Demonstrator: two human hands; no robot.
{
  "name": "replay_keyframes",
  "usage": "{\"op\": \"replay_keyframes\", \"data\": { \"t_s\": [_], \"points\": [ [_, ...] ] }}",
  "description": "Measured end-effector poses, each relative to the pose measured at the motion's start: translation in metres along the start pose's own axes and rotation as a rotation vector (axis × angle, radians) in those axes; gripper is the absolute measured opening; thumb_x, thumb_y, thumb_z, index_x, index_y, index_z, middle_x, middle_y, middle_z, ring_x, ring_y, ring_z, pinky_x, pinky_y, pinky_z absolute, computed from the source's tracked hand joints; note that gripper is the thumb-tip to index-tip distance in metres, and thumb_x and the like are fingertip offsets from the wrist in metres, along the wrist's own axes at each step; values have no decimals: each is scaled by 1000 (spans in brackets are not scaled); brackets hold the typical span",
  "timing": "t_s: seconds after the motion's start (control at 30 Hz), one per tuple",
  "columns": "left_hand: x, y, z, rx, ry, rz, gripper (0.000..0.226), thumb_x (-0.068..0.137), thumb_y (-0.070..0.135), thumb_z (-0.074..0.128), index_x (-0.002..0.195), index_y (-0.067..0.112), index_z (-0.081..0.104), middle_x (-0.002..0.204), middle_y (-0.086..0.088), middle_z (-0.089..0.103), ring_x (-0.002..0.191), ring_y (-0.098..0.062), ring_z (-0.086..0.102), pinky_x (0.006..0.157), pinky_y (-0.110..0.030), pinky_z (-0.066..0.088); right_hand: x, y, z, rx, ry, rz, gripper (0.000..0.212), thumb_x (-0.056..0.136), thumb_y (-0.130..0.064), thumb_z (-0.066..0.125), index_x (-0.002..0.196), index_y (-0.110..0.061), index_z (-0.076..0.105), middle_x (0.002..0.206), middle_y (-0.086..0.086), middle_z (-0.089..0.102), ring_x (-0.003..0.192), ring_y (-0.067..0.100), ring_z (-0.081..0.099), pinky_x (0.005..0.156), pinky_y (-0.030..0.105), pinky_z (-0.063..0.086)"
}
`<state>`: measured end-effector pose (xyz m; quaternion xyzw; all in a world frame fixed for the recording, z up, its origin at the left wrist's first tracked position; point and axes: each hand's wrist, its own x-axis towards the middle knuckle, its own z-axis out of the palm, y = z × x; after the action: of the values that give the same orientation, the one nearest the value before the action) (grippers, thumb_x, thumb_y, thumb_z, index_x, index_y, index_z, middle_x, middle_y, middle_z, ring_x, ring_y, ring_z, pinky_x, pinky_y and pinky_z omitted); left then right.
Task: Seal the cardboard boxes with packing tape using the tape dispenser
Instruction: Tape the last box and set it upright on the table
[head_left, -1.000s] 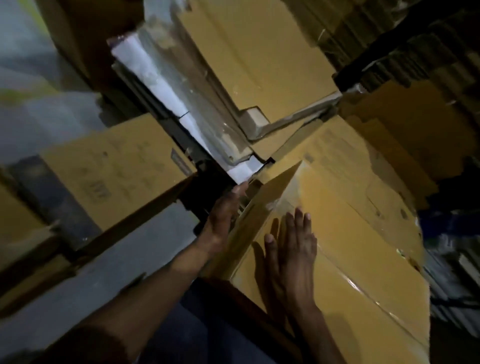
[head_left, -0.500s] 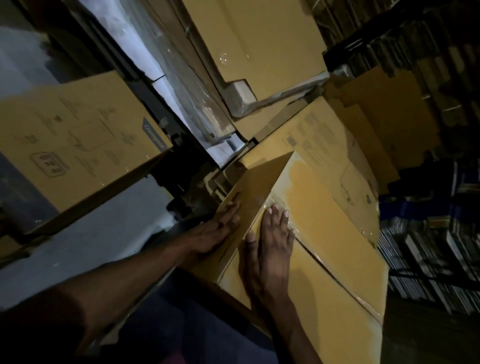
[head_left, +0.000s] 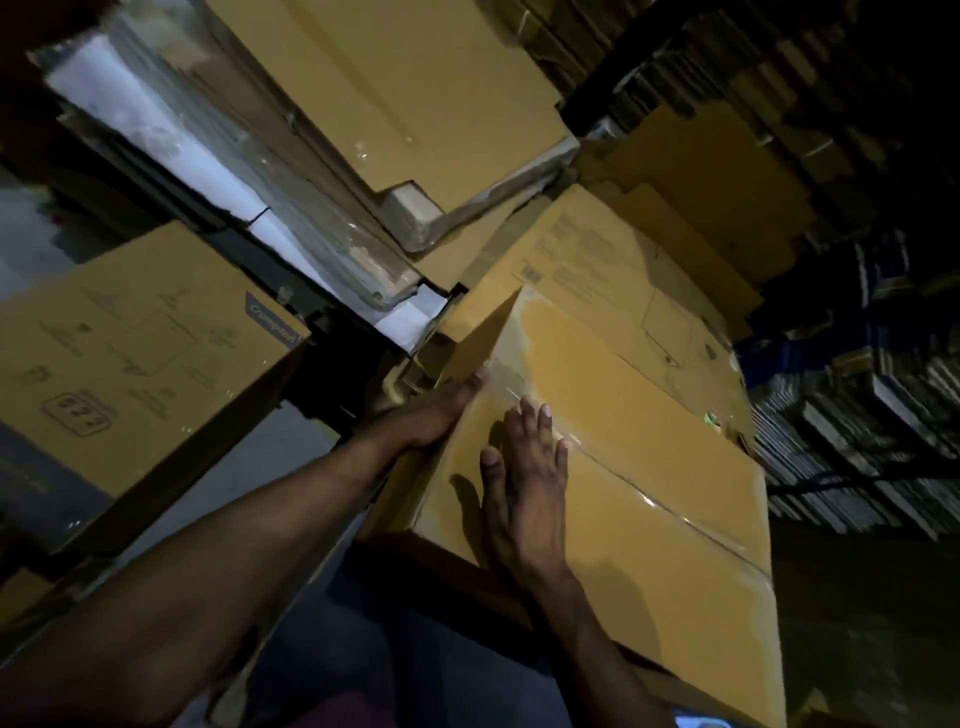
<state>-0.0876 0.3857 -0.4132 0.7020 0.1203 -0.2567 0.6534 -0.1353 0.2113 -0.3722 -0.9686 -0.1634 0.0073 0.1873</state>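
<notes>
2 hands lie on 1 cardboard box (head_left: 649, 441) in the middle of the view. The right hand (head_left: 524, 467) rests flat on the box's top face, fingers straight and slightly spread, thumb out to the left, fingertips at the glossy strip of clear packing tape (head_left: 644, 499) that runs along the seam between the top flaps. The left hand (head_left: 441, 410) lies flat against the box's left side face, fingers straight and together, fingertips reaching the top edge where the tape folds over. Neither hand grips anything.

The box is plain tan, its flaps closed, the tape catching light in a shiny line from the near-left edge toward the far right. A paler, glossy patch shows near its far-left corner. It sits close in front of the person, between both forearms.

Beyond it stands a printed box (head_left: 597, 270) with a label and fine text. To the left a box with diagrams (head_left: 130, 358) carries a dark brand tag. Above, flat cardboard sheets wrapped in plastic (head_left: 395, 104) lean beside white foam panels (head_left: 171, 150). Dark stacks of goods (head_left: 857, 415) fill the right side.
</notes>
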Motion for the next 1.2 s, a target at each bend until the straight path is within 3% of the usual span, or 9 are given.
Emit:
{"op": "replay_keyframes", "data": {
  "t_s": [0.1,0.23,0.4,0.53,0.77,0.87,0.97,1.1,1.2],
  "points": [
    [-2,26,9,166,296,178,89,85,95,31,149,38,52,146,5,57,131,-22,55,104,-41,44,-25,32,-25,-17,31,46,79,103,-68,16,161,-17,30,171,-5,13,158,9,-5,129,46,1],
    [-28,62,68,635,538,540,86,87,81,44,151,23,53,158,-5,50,147,-26,44,118,-47,37,-56,120,-73,-81,137,234,68,104,-64,30,157,-23,40,170,0,21,159,18,3,127,56,9],
    [-72,31,225,1005,232,849,78,76,82,55,138,37,65,162,-8,43,151,-32,37,117,-65,32,-115,265,-138,-247,46,562,58,102,-64,37,152,-34,46,170,11,17,155,43,9,118,71,15],
    [-68,0,291,1301,-118,692,55,90,55,71,142,46,59,174,2,5,161,-21,4,126,-60,1,-160,317,-140,-62,54,473,43,102,-52,52,139,-35,61,165,8,32,149,42,29,108,63,41],
    [-78,-1,246,1384,49,664,44,80,57,65,123,53,71,160,6,46,147,-28,43,116,-57,27,-205,292,-120,-79,-60,348,49,107,-51,31,150,-35,50,168,0,28,155,44,13,112,61,40],
    [-77,7,192,1441,225,613,41,78,59,58,115,53,75,155,3,53,140,-34,51,110,-60,34,-216,237,-115,-143,-204,273,49,109,-46,27,152,-28,44,169,0,25,147,42,35,104,49,48],
    [-79,20,153,1423,463,449,36,75,42,70,108,38,81,148,-7,60,131,-39,56,105,-60,43,-228,173,-106,-140,-213,160,44,108,-44,29,136,-26,57,163,3,39,107,34,69,81,40,55],
    [-95,25,160,940,735,383,33,83,16,72,115,17,81,144,-13,62,120,-37,64,99,-47,55,-215,131,-104,68,-164,100,33,100,-48,41,106,-28,67,107,-1,74,92,28,70,74,36,57],
    [-120,6,190,586,702,320,46,90,22,74,136,21,69,155,-11,51,139,-30,53,113,-41,46,-191,159,-115,204,91,217,45,91,-49,40,119,-33,72,109,-4,76,97,24,69,82,40,58]
  ]
}}
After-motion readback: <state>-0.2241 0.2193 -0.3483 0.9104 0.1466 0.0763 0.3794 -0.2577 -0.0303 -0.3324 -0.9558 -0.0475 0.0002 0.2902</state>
